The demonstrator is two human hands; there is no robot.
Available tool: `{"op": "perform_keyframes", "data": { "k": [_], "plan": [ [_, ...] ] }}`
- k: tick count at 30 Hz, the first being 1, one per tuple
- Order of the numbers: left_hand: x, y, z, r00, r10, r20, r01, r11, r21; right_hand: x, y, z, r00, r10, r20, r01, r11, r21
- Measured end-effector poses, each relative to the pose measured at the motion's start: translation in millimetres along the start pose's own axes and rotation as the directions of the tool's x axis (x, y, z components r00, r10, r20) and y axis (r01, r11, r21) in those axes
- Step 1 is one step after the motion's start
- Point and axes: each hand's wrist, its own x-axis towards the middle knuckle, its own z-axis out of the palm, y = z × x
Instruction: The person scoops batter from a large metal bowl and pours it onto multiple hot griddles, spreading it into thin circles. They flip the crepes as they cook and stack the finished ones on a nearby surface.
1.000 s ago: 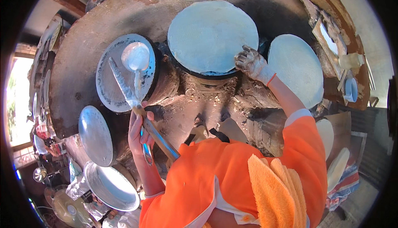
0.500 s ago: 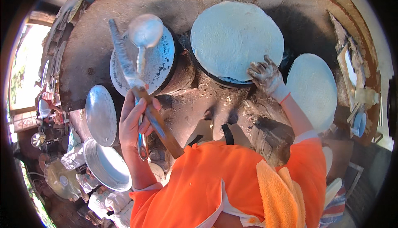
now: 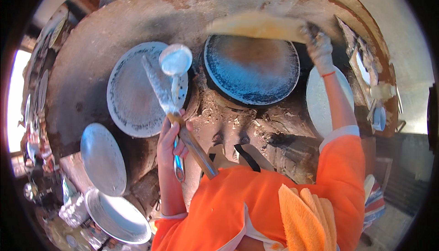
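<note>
My left hand [image 3: 171,142] is closed round two tools together: a metal ladle [image 3: 176,61] and a wooden-handled spreader [image 3: 197,149], whose long blade is coated in pale batter. Both tools reach over the near right part of the left griddle [image 3: 130,89], which carries no sheet. In a dirty, pale work glove, my right hand [image 3: 318,49] grips the right end of a thin flatbread [image 3: 256,26]. Blurred by motion, the flatbread hangs edge-on over the far side of the middle griddle [image 3: 251,70], whose dark, pale-ringed surface is bared.
On the right, a griddle holds a white round sheet [image 3: 320,102], partly behind my right forearm. A round metal lid [image 3: 104,159] leans at the left above a wide metal basin [image 3: 121,219]. A blue cup [image 3: 379,118] and a jar [image 3: 383,91] stand at the right edge.
My right hand has pulled the flatbread off the middle griddle, up and away toward the far side. My left hand, with ladle and spreader, has shifted slightly right and nearer. The view has moved.
</note>
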Motion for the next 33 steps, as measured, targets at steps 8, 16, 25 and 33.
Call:
{"op": "perform_keyframes", "data": {
  "k": [8,16,25,33],
  "plan": [
    [27,-35,-28,0.995,-0.103,0.005,0.1,0.974,0.202,-30,172,-93,0.83,0.514,-0.218,-0.445,0.845,0.298],
    [45,-104,49,0.945,-0.24,0.222,0.114,0.878,0.465,-305,305,-304,-0.007,0.923,-0.384,-0.822,0.214,0.528],
    [-2,-262,182,0.767,-0.53,0.363,0.415,0.84,0.349,-760,419,-309,-0.077,0.868,-0.491,-0.907,-0.266,-0.328],
    [-31,-331,231,0.615,-0.714,0.334,0.562,0.694,0.449,-928,437,-165,-0.847,0.515,-0.131,-0.046,0.175,0.984]
  ]
}}
